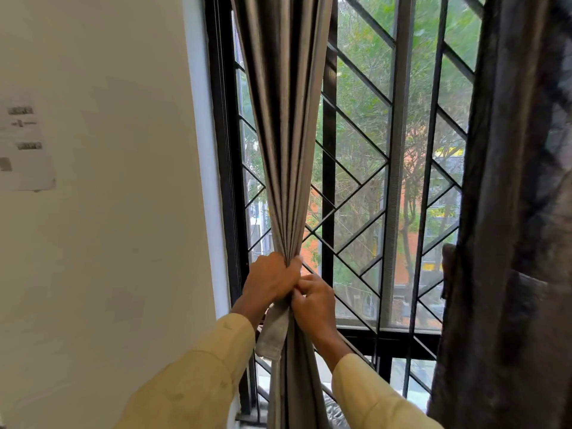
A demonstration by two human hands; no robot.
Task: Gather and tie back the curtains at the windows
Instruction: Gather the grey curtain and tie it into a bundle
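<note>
A grey pleated curtain (286,128) hangs at the left side of the window, bunched into a narrow bundle at waist height. My left hand (269,281) grips the bundle with fingers wrapped round the folds. My right hand (314,301) is right beside it, fingers curled and pinching fabric at the same spot. A grey tie-back strip (272,334) hangs loose below my left hand, its end dangling against the curtain. Below my hands the curtain spreads out again toward the floor.
A black window frame with a diagonal metal grille (356,187) stands behind the curtain. A second, darker curtain (510,212) hangs at the right. A white wall (123,212) with a paper notice (24,150) lies to the left.
</note>
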